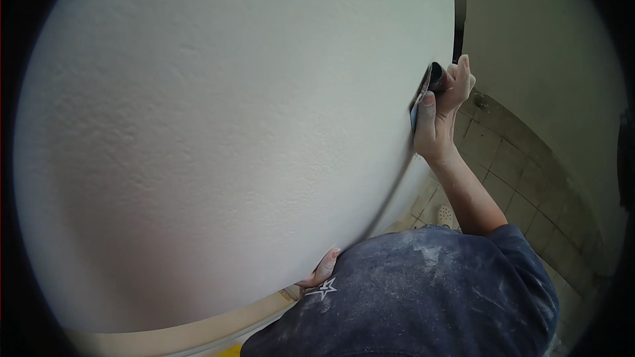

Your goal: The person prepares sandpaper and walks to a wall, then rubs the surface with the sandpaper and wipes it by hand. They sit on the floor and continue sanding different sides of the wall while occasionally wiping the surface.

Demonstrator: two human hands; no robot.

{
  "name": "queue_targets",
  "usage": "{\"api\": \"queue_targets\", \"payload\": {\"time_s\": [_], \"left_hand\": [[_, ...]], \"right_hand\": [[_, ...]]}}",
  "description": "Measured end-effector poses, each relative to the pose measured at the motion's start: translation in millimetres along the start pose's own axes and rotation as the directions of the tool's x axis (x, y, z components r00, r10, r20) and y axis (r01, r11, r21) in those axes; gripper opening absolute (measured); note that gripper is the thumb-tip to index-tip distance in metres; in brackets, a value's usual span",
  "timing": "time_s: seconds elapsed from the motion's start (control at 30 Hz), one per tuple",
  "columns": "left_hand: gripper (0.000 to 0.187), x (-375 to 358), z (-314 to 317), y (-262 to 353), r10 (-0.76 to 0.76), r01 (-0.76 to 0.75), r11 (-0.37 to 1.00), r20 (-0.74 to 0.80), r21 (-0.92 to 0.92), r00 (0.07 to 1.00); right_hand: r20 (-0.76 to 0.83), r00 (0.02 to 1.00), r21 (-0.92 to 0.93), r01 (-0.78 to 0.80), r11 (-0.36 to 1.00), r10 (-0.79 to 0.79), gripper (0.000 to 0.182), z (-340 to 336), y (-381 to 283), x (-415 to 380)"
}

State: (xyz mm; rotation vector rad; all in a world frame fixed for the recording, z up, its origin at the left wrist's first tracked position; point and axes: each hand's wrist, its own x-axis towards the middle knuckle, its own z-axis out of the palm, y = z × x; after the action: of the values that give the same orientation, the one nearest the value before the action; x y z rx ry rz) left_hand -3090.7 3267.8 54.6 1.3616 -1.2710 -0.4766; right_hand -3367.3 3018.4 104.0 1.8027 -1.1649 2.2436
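Observation:
A large white curved piece (218, 125) with a finely pitted surface fills most of the view. My right hand (438, 116) is wrapped around a flat hand tool (435, 76) with a dark round handle. The tool's thin plate stands edge-on at the right side of the white piece, with a bit of blue at its lower end. White dust coats my right fingers. Lower down, my left hand (323, 270) is at the near edge of the white piece, in front of my shirt. Its thumb is stretched out, and its other fingers are mostly hidden.
A tiled floor (516, 165) lies below on the right, with a light perforated shoe (445, 216) on it. Beyond the tiles rises a pale wall (542, 46). My dusty dark shirt (410, 291) is close against the near edge. Something yellow (229, 352) shows at the bottom.

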Motion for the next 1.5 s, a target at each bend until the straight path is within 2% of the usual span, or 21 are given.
{"api": "queue_targets", "payload": {"time_s": [0.1, 0.17, 0.2, 0.33, 0.4, 0.5, 0.57, 0.67, 0.73, 0.77, 0.87, 0.93, 0.97, 1.0, 1.07, 1.17, 1.2, 1.3, 1.37, 1.47, 1.5], "left_hand": [[0.044, 1, 2, 1, 0.009, -0.009, 1.0, -0.001, -0.014, 1.0], [0.044, 1, 3, 3, 0.007, -0.007, 1.0, -0.004, -0.014, 1.0], [0.044, 2, 1, 2, 0.011, -0.011, 1.0, -0.005, -0.012, 1.0], [0.044, 8, 3, 7, 0.019, -0.019, 1.0, -0.01, -0.018, 1.0], [0.043, 9, -1, 10, 0.029, -0.029, 1.0, -0.006, -0.005, 1.0], [0.043, 13, -2, 17, 0.036, -0.036, 0.999, -0.025, -0.015, 0.999], [0.043, 15, -3, 21, 0.033, -0.034, 0.999, -0.044, -0.015, 0.998], [0.042, 20, -4, 25, 0.022, -0.023, 1.0, -0.05, -0.012, 0.999], [0.042, 24, -4, 30, 0.018, -0.019, 1.0, -0.046, -0.006, 0.999], [0.042, 25, -2, 31, 0.018, -0.019, 1.0, -0.04, -0.01, 0.999], [0.042, 27, 0, 36, 0.026, -0.026, 1.0, -0.037, 0.002, 0.999], [0.041, 30, 0, 38, 0.019, -0.019, 1.0, -0.036, 0.0, 0.999], [0.041, 29, 1, 39, 0.012, -0.012, 1.0, -0.041, -0.001, 0.999], [0.041, 29, 0, 42, -0.001, 0.001, 1.0, -0.045, 0.002, 0.999], [0.041, 27, -1, 44, 0.002, -0.001, 1.0, -0.047, 0.008, 0.999], [0.04, 24, -3, 48, -0.002, 0.003, 1.0, -0.036, 0.012, 0.999], [0.04, 23, -4, 49, -0.009, 0.009, 1.0, -0.033, 0.013, 0.999], [0.04, 18, -6, 52, -0.023, 0.023, 1.0, -0.036, 0.018, 0.999], [0.04, 16, -7, 54, -0.03, 0.031, 0.999, -0.039, 0.027, 0.999], [0.039, 13, -4, 57, -0.045, 0.047, 0.998, -0.054, 0.028, 0.997], [0.039, 14, -4, 57, -0.046, 0.048, 0.998, -0.06, 0.031, 0.997]], "right_hand": [[0.08, 0.99, -0.103, -0.105, 0.989, 0.113, 0.071, -8, 17, -73], [0.074, 0.989, -0.113, -0.122, 0.986, 0.131, 0.071, -6, 18, -82], [0.061, 0.99, -0.092, -0.118, 0.989, 0.124, 0.072, -5, 17, -77], [0.001, 0.997, 0.042, 0.081, 0.996, -0.081, 0.077, 1, -33, 51], [0.019, 0.991, -0.009, 0.134, 0.991, -0.134, 0.077, -1, -33, 55], [0.11, 0.993, -0.153, 0.059, 0.986, -0.042, 0.073, -11, 6, -19], [0.109, 0.994, -0.165, -0.004, 0.986, 0.022, 0.068, -12, 29, -66], [0.056, 0.997, -0.105, -0.041, 0.994, 0.047, 0.064, -9, 21, -38], [-0.001, 0.977, -0.167, 0.21, 0.963, -0.213, 0.065, -9, 4, 30], [-0.013, 0.973, -0.169, 0.223, 0.96, -0.228, 0.069, -8, -2, 54], [-0.003, 0.981, -0.184, 0.188, 0.965, -0.192, 0.074, -4, 3, 57], [0.071, 0.995, -0.204, 0.076, 0.976, -0.063, 0.067, -15, 6, 11], [0.116, 0.991, -0.245, -0.037, 0.969, 0.067, 0.069, -18, 11, -22], [0.078, 0.978, -0.204, -0.176, 0.963, 0.195, 0.071, -16, 5, -33], [0.087, 0.958, -0.212, -0.249, 0.945, 0.272, 0.074, -15, 5, -36], [0.061, 0.996, -0.224, -0.056, 0.973, 0.072, 0.079, -16, -12, 42], [0.015, 0.999, -0.199, -0.041, 0.979, 0.045, 0.088, -7, -11, 71], [0.101, 0.994, -0.285, 0.068, 0.956, -0.041, 0.09, -10, -15, 85], [0.122, 0.992, -0.27, 0.054, 0.961, -0.021, 0.084, -23, -14, 47], [0.142, 0.946, -0.198, -0.26, 0.945, 0.29, 0.087, -25, -2, -36], [0.136, 0.947, -0.185, -0.264, 0.946, 0.291, 0.087, -21, -4, -29]]}}
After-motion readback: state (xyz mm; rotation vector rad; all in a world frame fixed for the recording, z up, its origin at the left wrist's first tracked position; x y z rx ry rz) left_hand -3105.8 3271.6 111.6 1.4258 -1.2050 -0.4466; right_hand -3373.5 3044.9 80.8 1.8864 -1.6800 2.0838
